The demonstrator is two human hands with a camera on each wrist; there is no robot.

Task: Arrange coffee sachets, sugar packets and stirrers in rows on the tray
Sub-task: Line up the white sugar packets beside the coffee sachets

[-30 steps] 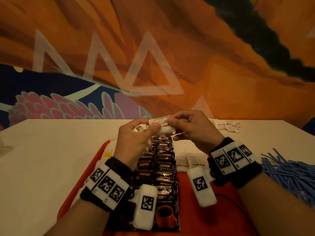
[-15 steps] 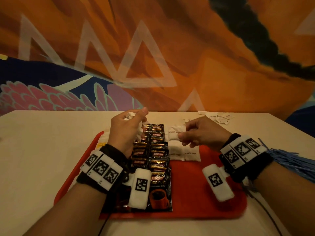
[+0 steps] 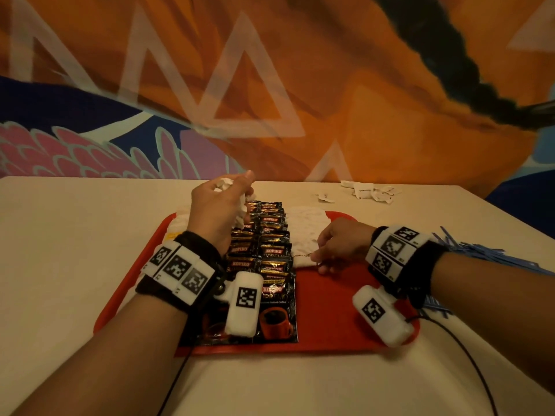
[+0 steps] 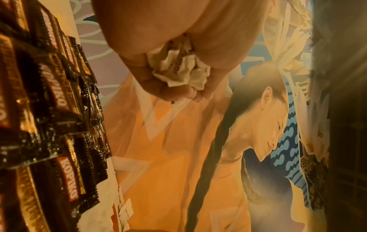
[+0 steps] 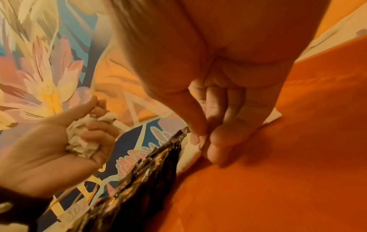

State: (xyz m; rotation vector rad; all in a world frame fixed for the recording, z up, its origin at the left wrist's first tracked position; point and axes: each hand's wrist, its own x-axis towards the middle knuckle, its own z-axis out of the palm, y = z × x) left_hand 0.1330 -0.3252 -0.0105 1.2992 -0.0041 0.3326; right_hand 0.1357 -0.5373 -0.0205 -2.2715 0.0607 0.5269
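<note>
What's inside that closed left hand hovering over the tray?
The left hand grips a bunch of crumpled white paper sugar packets, held above the black coffee sachets on the red plastic tray. The curled fingers hide how many.

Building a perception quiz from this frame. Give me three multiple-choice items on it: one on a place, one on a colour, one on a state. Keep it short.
1. Where do the blue stirrers lie?
A. On the table right of the tray
B. In a row on the tray
C. In the left hand

2. What colour is the tray?
A. Green
B. Red
C. White

3. What is the left hand doing?
A. Resting flat on the table
B. Pinching a stirrer
C. Gripping a bunch of white sugar packets

Answers:
1. A: the blue pile sits off the tray, behind the right wrist.
2. B: bare red surface shows beside the coffee sachets.
3. C: fingers curl round crumpled white packets in both wrist views.
</note>
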